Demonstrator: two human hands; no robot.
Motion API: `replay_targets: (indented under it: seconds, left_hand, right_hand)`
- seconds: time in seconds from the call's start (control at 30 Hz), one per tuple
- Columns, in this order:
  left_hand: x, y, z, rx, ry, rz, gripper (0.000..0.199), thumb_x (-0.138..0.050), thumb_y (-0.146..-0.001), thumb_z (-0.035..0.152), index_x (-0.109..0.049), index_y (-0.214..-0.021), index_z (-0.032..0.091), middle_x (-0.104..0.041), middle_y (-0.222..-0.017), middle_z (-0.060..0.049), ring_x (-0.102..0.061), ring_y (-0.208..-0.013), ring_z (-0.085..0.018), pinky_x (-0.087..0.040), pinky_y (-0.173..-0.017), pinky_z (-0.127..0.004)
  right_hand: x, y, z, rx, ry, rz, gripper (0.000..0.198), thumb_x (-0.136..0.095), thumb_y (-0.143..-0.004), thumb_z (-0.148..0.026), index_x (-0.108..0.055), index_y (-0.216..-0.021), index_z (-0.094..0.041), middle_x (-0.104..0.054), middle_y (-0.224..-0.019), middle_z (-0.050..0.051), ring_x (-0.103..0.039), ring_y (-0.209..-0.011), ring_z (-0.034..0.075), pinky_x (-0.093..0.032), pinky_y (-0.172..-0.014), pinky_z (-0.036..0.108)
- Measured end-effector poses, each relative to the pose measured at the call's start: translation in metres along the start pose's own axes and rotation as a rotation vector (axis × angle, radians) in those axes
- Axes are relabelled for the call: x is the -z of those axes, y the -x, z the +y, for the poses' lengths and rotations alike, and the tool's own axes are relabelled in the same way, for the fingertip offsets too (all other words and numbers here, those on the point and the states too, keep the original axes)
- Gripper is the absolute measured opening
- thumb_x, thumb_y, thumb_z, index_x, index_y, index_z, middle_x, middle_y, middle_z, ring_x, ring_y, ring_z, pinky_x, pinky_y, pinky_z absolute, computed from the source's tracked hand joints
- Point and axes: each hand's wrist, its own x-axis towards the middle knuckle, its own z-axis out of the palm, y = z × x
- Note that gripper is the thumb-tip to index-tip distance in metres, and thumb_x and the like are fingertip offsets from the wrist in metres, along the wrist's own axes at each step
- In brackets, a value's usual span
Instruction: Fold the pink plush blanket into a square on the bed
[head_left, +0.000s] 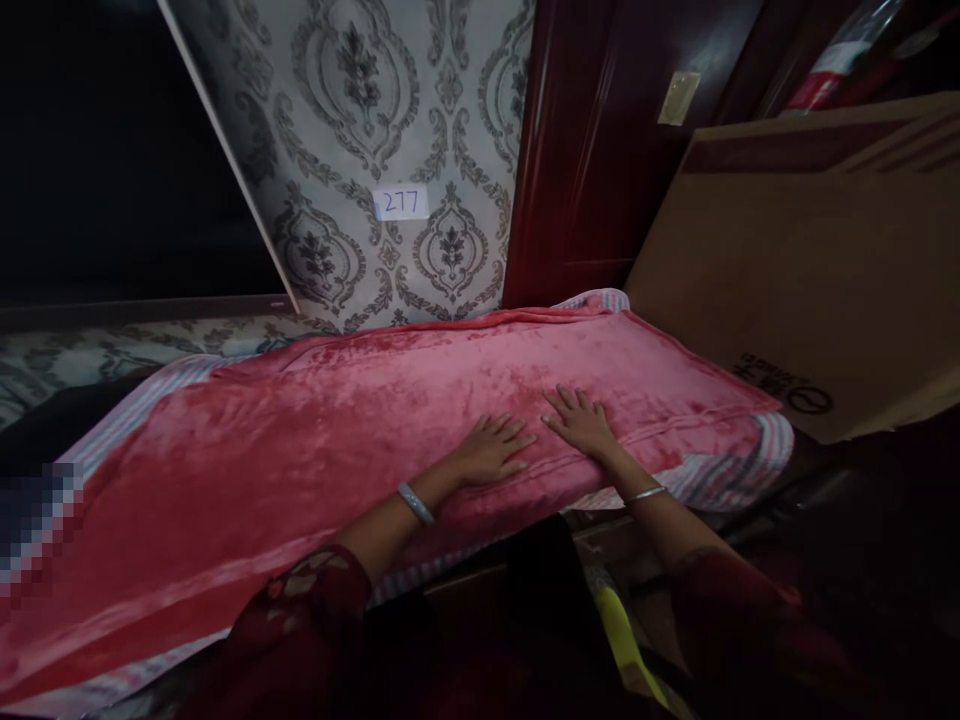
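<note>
A pink-red plush blanket (360, 430) lies spread over a long surface, with a fold or hem line along its near side. My left hand (489, 452) rests flat on it near the middle, fingers apart. To its right, my right hand (581, 422) also lies palm down on the blanket with fingers spread. Neither hand grips anything. Under the blanket, a striped cloth (727, 470) shows along the near right edge and at the corners.
Behind the blanket is a patterned wall with a paper label (401, 202) reading 277. A large dark screen (127, 150) stands at the left. A big cardboard box (817, 260) stands at the right, beside a dark red wooden door (592, 140). Something yellow (622, 635) lies below.
</note>
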Motion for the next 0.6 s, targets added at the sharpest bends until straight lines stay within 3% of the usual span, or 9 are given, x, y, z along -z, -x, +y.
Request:
replay_targets:
  seconds: [0.17, 0.27, 0.33, 0.4, 0.5, 0.57, 0.6]
  left_hand:
    - [-0.004, 0.024, 0.014, -0.069, 0.081, -0.009, 0.064, -0.052, -0.100, 0.052, -0.039, -0.159, 0.032, -0.030, -0.169, -0.009, -0.016, -0.160, -0.031, -0.012, -0.127, -0.064]
    - [0.003, 0.046, 0.013, -0.142, 0.277, -0.042, 0.055, -0.051, -0.100, 0.049, -0.053, -0.151, 0.029, -0.039, -0.165, -0.009, -0.026, -0.157, -0.029, -0.015, -0.129, -0.057]
    - [0.014, 0.059, 0.007, -0.172, 0.495, -0.059, 0.048, -0.047, -0.102, 0.049, -0.065, -0.140, 0.025, -0.055, -0.155, -0.009, -0.047, -0.147, -0.026, -0.030, -0.125, -0.048]
    - [0.027, 0.065, -0.004, -0.119, 0.691, -0.014, 0.049, -0.044, -0.103, 0.049, -0.071, -0.132, 0.020, -0.069, -0.138, -0.010, -0.065, -0.127, -0.023, -0.048, -0.112, -0.039]
    - [0.048, 0.063, -0.029, 0.084, 0.702, 0.273, 0.046, -0.041, -0.104, 0.042, -0.072, -0.127, 0.017, -0.076, -0.125, -0.010, -0.071, -0.114, -0.021, -0.054, -0.103, -0.036]
    - [0.056, 0.060, -0.050, 0.203, 0.512, 0.482, 0.044, -0.038, -0.104, 0.034, -0.069, -0.132, 0.019, -0.072, -0.133, -0.010, -0.066, -0.124, -0.021, -0.048, -0.111, -0.040]
    - [0.057, 0.060, -0.061, 0.248, 0.388, 0.529, 0.045, -0.038, -0.104, 0.032, -0.065, -0.137, 0.020, -0.067, -0.140, -0.010, -0.060, -0.132, -0.021, -0.044, -0.116, -0.043]
  right_hand:
    - [-0.002, 0.003, -0.001, -0.006, 0.021, -0.014, 0.063, -0.037, -0.103, -0.058, -0.035, -0.162, -0.036, -0.028, -0.171, 0.006, -0.029, -0.154, 0.038, -0.031, -0.116, 0.070]
    - [-0.002, 0.002, 0.003, -0.011, 0.020, -0.043, 0.063, -0.038, -0.103, -0.057, -0.034, -0.163, -0.036, -0.027, -0.171, 0.006, -0.028, -0.154, 0.039, -0.031, -0.116, 0.070]
    - [0.003, -0.001, 0.002, -0.027, 0.013, -0.078, 0.063, -0.039, -0.103, -0.056, -0.035, -0.162, -0.035, -0.028, -0.170, 0.008, -0.028, -0.154, 0.040, -0.031, -0.115, 0.071]
    - [0.011, -0.005, -0.009, 0.015, 0.003, -0.059, 0.063, -0.039, -0.103, -0.055, -0.037, -0.162, -0.033, -0.031, -0.169, 0.010, -0.028, -0.154, 0.041, -0.030, -0.115, 0.072]
    - [0.023, -0.011, -0.051, 0.299, -0.062, 0.047, 0.061, -0.040, -0.104, -0.054, -0.040, -0.161, -0.031, -0.033, -0.168, 0.012, -0.025, -0.156, 0.037, -0.026, -0.119, 0.068]
    - [0.026, -0.012, -0.091, 0.552, -0.135, 0.050, 0.061, -0.041, -0.105, -0.053, -0.041, -0.161, -0.029, -0.032, -0.168, 0.012, -0.024, -0.157, 0.033, -0.024, -0.123, 0.062]
    - [0.025, -0.010, -0.109, 0.657, -0.169, 0.022, 0.062, -0.043, -0.105, -0.053, -0.040, -0.161, -0.029, -0.032, -0.168, 0.012, -0.023, -0.157, 0.032, -0.023, -0.124, 0.061]
